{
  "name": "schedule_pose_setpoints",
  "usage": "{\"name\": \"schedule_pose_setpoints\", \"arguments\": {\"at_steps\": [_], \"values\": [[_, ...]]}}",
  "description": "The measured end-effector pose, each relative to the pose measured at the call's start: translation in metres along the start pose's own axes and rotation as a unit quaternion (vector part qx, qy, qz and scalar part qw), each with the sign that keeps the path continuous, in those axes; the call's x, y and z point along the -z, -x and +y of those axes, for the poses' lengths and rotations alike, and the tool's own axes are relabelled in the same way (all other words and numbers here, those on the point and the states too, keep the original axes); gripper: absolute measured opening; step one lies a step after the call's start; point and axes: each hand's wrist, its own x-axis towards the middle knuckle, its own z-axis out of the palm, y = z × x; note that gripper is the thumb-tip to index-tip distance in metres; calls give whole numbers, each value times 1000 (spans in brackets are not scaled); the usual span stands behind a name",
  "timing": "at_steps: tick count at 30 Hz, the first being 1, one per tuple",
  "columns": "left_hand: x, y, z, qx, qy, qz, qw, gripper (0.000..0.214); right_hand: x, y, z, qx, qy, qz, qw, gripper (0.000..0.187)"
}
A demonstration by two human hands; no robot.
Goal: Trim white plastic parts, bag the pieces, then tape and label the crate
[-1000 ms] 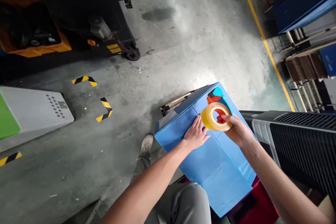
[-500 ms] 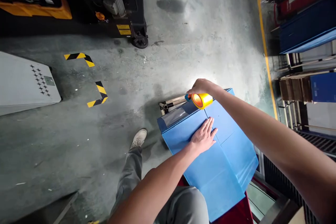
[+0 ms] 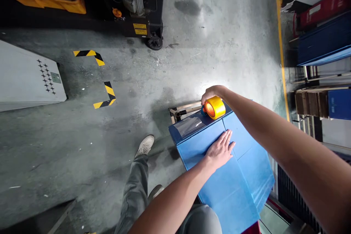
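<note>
Head view: you are gripping the yellow tape roll point(image 3: 215, 108) in your curled right hand point(image 3: 212, 95) at the blue box's point(image 3: 246, 179) far edge, right of frame centre, while your left hand point(image 3: 221, 150) is pressing flat, fingers spread, just below it.

Probably a warehouse, concrete floor point(image 3: 208, 44), yellow lane line point(image 3: 281, 51), hazard-tape corners point(image 3: 108, 95)

The person's left hand point(image 3: 220, 150) lies flat, fingers spread, on top of a blue box point(image 3: 246, 179), just beside the seam where its flaps meet. The right hand point(image 3: 211, 94) wraps over a roll of yellow tape point(image 3: 215, 108) at the box's far edge, near a shiny clear strip point(image 3: 189, 126) on the top, with a grey concrete floor point(image 3: 219, 25) beyond
</note>
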Motion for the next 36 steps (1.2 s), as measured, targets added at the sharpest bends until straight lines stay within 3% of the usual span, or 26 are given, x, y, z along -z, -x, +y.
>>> {"name": "schedule_pose_setpoints", "arguments": {"at_steps": [2,4,6,9,11,14,16,18,20,22,24,26,28,31,33,36], "values": [[1,0,-2,-1,6,-11,1000,64,14,35,9,-40,3,-86,996,25],[3,-2,-5,-4,11,-20,1000,63,23,89,36,-35,4,-119,992,34],[5,-6,-8,-10,15,-26,1000,63,11,154,79,41,-5,-57,998,48],[11,-3,-10,-26,22,-30,999,62,-52,240,150,100,-45,95,989,60],[19,11,-9,-49,49,-27,997,60,-112,267,188,129,-57,188,972,58],[37,38,-18,-77,137,1,988,50,-192,261,222,143,-43,249,957,57],[50,41,-36,-37,193,22,980,45,-228,242,235,154,-27,280,947,57],[57,20,-64,72,223,1,972,47,-250,225,244,158,-30,309,937,56],[56,-19,-93,194,240,-113,944,56,-261,215,249,152,-45,322,933,56],[51,-58,-114,194,233,-172,937,65,-266,211,251,142,-62,322,934,55],[48,-82,-119,189,217,-194,938,73,-266,208,249,136,-76,320,934,55],[47,-86,-109,145,190,-188,953,71,-259,208,245,135,-84,320,934,54],[47,-78,-95,27,147,-176,973,68,-249,214,245,140,-106,314,933,54],[45,-64,-82,-132,64,-172,974,72,-240,247,262,156,-197,296,922,57],[43,-61,-82,-151,28,-171,973,75,-253,281,287,162,-248,289,910,58],[40,-66,-86,-167,6,-168,971,80,-308,331,329,176,-266,285,904,65]]}}
